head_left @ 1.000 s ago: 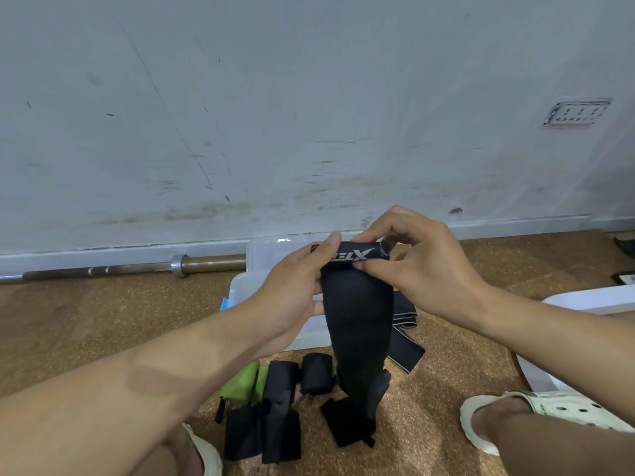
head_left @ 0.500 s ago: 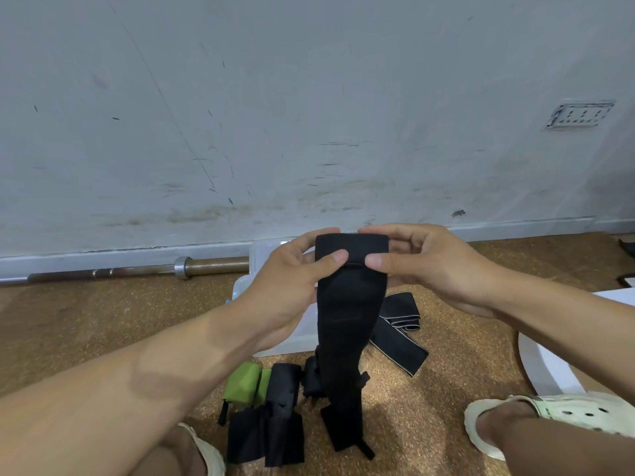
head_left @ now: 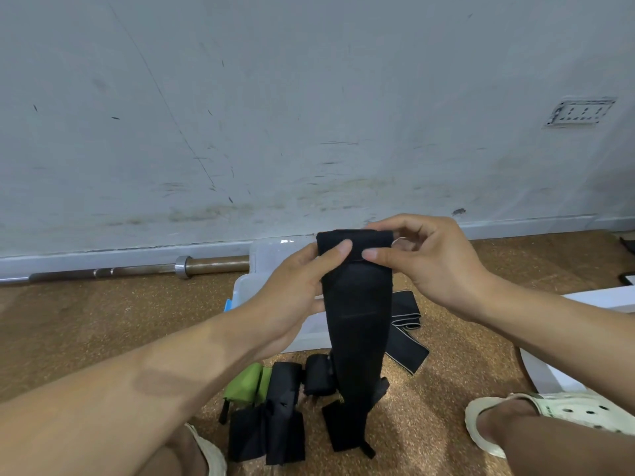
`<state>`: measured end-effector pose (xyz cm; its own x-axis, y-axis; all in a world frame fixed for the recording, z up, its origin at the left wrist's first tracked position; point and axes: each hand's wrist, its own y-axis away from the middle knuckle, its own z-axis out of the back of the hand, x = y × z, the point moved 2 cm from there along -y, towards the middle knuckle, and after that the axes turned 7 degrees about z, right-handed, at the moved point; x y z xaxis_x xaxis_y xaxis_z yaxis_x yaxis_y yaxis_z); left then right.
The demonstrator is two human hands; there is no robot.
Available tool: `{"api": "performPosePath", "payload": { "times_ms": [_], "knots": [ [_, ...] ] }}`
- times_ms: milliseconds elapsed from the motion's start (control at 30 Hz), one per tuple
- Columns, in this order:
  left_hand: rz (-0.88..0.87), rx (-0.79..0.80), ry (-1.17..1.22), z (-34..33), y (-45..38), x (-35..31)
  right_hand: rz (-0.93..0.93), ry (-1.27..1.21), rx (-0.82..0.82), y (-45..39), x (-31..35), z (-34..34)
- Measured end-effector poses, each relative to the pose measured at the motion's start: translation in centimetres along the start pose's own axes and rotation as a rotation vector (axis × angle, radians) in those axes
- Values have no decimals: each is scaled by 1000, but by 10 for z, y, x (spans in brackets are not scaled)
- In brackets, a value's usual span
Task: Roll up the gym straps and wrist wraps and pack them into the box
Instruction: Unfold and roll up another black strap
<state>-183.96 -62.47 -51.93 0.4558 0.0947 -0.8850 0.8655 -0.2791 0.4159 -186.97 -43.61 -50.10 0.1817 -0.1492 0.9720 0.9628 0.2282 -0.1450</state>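
You hold one black wrap (head_left: 355, 304) up in front of you. Your left hand (head_left: 295, 290) pinches its top edge between thumb and curled fingers, and your right hand (head_left: 429, 259) pinches the same folded-over top from the other side. The first turn of the roll is started at the top, and the rest hangs straight down, its tail reaching the floor (head_left: 103, 321) among the other pieces.

What could go wrong: the roll is only a turn deep, so if either thumb slackens it will likely spring open. If your two hands turn unevenly, the roll may cone out to one side and pack badly. The dangling tail touches the loose pieces below and may drag one along as you wind.

Counted: one wrap in hand. On the floor by your feet lie one green roll (head_left: 245, 384), one small black roll (head_left: 319, 374), and a flat black strap (head_left: 405, 324) folded just right of the hanging wrap. The black heap (head_left: 271, 427) at the front looks like two or three pieces, but I cannot tell exactly. One clear box (head_left: 271, 255) sits behind your hands, with nothing visible in the part that shows.
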Motion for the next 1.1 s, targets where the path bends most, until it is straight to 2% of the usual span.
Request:
{"api": "performPosePath", "payload": {
  "times_ms": [133,267,467,567,667,900,1100],
  "knots": [
    [53,-2,10,1,-1,-1,74,63,-7,0,-3,-3],
    [28,-47,3,6,-4,-2,64,106,38,-1,-7,-3],
    [-52,-88,44,12,-5,-6,-137,-58,173,-4,-1,-3],
    [-87,-70,32,12,-5,-8,-225,-195,207,-3,-4,-7],
    [-103,-56,28,10,-4,-8,-261,-232,226,-1,-6,-10],
    [-90,-78,10,10,-3,-6,-123,-184,96,1,-3,-9],
    [59,9,22,8,-1,-5,7,-63,42,-1,-8,-7]
  ]
}}
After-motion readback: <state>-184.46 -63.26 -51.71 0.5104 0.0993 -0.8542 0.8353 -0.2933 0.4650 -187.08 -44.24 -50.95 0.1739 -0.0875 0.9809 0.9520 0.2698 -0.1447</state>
